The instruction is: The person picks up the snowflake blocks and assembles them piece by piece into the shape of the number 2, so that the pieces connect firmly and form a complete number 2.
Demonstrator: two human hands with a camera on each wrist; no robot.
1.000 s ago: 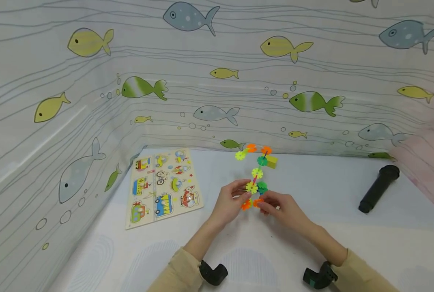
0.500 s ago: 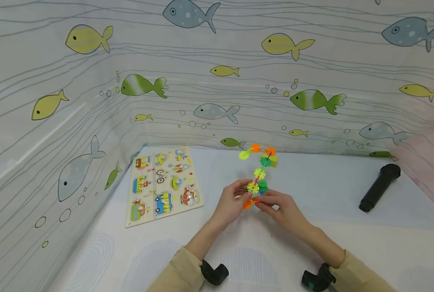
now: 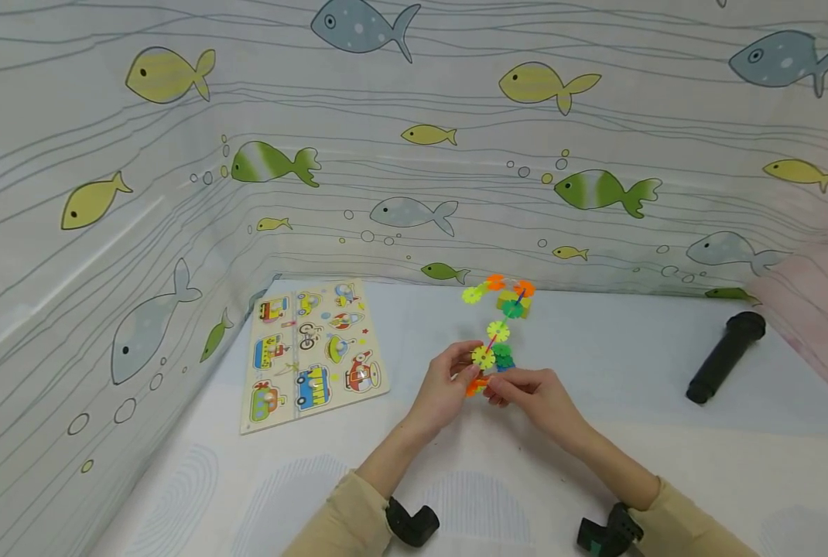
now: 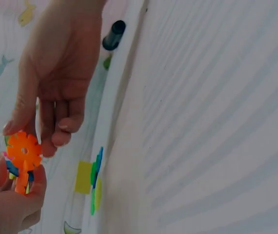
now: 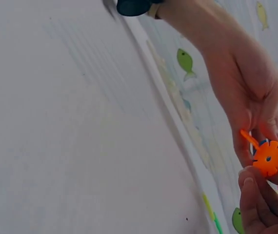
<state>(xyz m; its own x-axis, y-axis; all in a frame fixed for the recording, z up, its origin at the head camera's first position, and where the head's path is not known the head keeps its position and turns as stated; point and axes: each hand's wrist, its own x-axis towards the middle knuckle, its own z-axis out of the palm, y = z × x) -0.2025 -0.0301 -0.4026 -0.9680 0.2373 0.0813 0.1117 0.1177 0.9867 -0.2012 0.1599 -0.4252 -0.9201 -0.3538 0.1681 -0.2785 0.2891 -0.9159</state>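
A chain of snowflake-shaped plastic discs, yellow, green and orange, stands upright above the white table. My left hand pinches its lower end from the left. My right hand pinches the orange disc at the bottom from the right. In the left wrist view the orange disc sits between the left hand's fingers and the right hand's fingertips. The right wrist view shows the orange disc held between both hands.
A wooden vehicle puzzle board lies to the left. A black cylinder lies at the right. A yellow block shows behind the chain's top. Fish-print fabric walls enclose the table at the back and left.
My right hand has moved left onto the bottom orange disc, so the hands are closer together. The chain's top has leaned slightly to the right.
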